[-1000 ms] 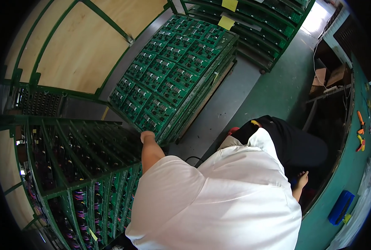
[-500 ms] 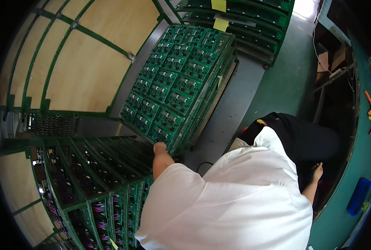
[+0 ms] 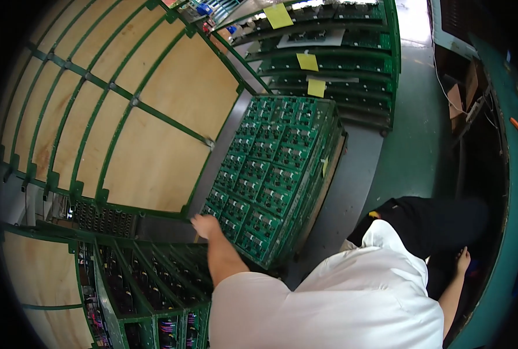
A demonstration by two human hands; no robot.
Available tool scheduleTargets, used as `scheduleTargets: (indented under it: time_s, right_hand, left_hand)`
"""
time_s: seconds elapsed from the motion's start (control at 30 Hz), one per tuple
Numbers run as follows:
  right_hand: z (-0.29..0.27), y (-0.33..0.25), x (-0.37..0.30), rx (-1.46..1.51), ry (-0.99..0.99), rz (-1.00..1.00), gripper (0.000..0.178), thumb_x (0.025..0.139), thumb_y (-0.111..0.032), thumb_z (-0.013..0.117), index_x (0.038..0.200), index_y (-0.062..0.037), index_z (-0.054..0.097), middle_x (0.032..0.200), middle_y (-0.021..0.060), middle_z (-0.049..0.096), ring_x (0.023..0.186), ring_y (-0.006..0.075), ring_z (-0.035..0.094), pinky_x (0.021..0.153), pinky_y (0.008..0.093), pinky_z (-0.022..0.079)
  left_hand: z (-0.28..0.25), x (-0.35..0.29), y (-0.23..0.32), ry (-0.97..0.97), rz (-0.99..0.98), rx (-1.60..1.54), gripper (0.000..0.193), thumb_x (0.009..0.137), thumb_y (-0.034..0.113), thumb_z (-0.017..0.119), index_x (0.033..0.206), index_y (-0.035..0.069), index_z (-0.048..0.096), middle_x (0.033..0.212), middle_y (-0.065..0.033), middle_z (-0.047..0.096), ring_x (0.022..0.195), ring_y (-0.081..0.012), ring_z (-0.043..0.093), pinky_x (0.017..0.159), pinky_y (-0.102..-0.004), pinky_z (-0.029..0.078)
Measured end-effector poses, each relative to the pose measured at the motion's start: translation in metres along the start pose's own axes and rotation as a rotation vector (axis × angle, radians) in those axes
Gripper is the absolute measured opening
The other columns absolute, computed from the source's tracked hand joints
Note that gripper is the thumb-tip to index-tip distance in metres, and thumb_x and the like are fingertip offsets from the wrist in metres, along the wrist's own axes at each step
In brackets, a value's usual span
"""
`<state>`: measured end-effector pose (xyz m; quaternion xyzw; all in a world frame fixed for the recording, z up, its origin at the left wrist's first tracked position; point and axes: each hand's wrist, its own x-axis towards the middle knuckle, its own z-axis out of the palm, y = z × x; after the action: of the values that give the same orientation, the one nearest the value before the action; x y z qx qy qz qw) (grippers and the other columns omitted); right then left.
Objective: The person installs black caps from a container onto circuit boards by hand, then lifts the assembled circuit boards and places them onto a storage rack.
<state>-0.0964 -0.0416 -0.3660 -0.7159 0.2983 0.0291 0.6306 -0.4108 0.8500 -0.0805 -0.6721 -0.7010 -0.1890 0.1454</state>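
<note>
My left hand (image 3: pixel 205 225) is at the near left corner of a tray of green circuit boards (image 3: pixel 259 174). Its fingers look curled at the tray's edge, though their tips are partly hidden. The boards lie in rows, carrying white connectors and dark parts. This tray is the top of a stack of green-framed trays (image 3: pixel 305 200), with a small yellow tag on its side. My right hand (image 3: pixel 463 260) hangs low beside my dark trousers, its fingers loosely extended and nothing visible in it.
A green rack with wooden panels (image 3: pixel 177 116) stands at the left. Another rack of boards (image 3: pixel 340 70), with yellow notes, is at the back. Slotted shelving (image 3: pixel 160 279) with wired parts stands close at my left. A green workbench (image 3: pixel 491 314) with orange-handled tools (image 3: pixel 517 125) runs along the right.
My left hand has moved from the tray's nearest corner to its left corner. My view has shifted, so the stack appears lower and more of the back rack shows. My right hand still hangs.
</note>
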Motion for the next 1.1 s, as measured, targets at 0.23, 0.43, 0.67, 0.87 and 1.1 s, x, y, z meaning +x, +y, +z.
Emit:
scheduleTargets:
  time_s: [0.23,0.43,0.67,0.87,1.1]
  right_hand:
    - [0.001,0.018,0.000,-0.142,0.029,-0.082,0.029,0.093,-0.031,0.050,0.077,-0.0066,0.051,0.055,-0.0030,0.041,0.042,0.0064,0.037,0.038,0.0220,0.030]
    - [0.009,-0.032,-0.004,-0.135,0.090,-0.053,0.022,0.093,-0.026,0.050,0.084,-0.0059,0.052,0.054,-0.0020,0.041,0.042,0.0076,0.037,0.038,0.0221,0.030]
    - [0.008,-0.068,-0.043,-0.135,0.140,-0.051,0.018,0.092,-0.023,0.049,0.081,-0.0085,0.050,0.056,-0.0008,0.042,0.041,0.0089,0.038,0.037,0.0221,0.031]
    - [0.012,-0.009,-0.104,-0.036,0.139,0.014,0.017,0.091,-0.022,0.052,0.089,-0.0054,0.054,0.060,-0.0019,0.045,0.048,0.0071,0.041,0.042,0.0214,0.035]
    - [0.008,-0.054,-0.062,-0.238,0.076,-0.072,0.018,0.091,-0.022,0.052,0.091,-0.0048,0.057,0.062,-0.0018,0.048,0.049,0.0069,0.042,0.045,0.0206,0.035]
  left_hand:
    - [-0.141,0.276,0.053,0.677,0.284,0.344,0.034,0.087,0.021,0.045,0.113,0.001,0.054,0.114,-0.0193,0.056,0.105,-0.0315,0.054,0.088,-0.0438,0.045]
    - [-0.208,0.331,0.067,0.172,-0.060,0.087,0.053,0.085,0.020,0.045,0.135,0.005,0.035,0.136,-0.0191,0.039,0.127,-0.0316,0.036,0.103,-0.0474,0.030]
    - [-0.181,0.330,0.083,-0.017,-0.164,0.085,0.058,0.083,0.018,0.041,0.140,0.014,0.027,0.145,-0.0118,0.025,0.133,-0.0261,0.025,0.108,-0.0478,0.020]
    - [-0.267,0.281,0.159,0.066,-0.022,0.156,0.071,0.078,0.030,0.055,0.141,0.018,0.026,0.140,-0.0114,0.034,0.132,-0.0264,0.028,0.107,-0.0476,0.021]
    - [-0.212,0.309,0.110,0.012,0.014,0.354,0.074,0.079,0.057,0.051,0.139,0.018,0.031,0.137,-0.0115,0.040,0.122,-0.0291,0.044,0.098,-0.0450,0.037]
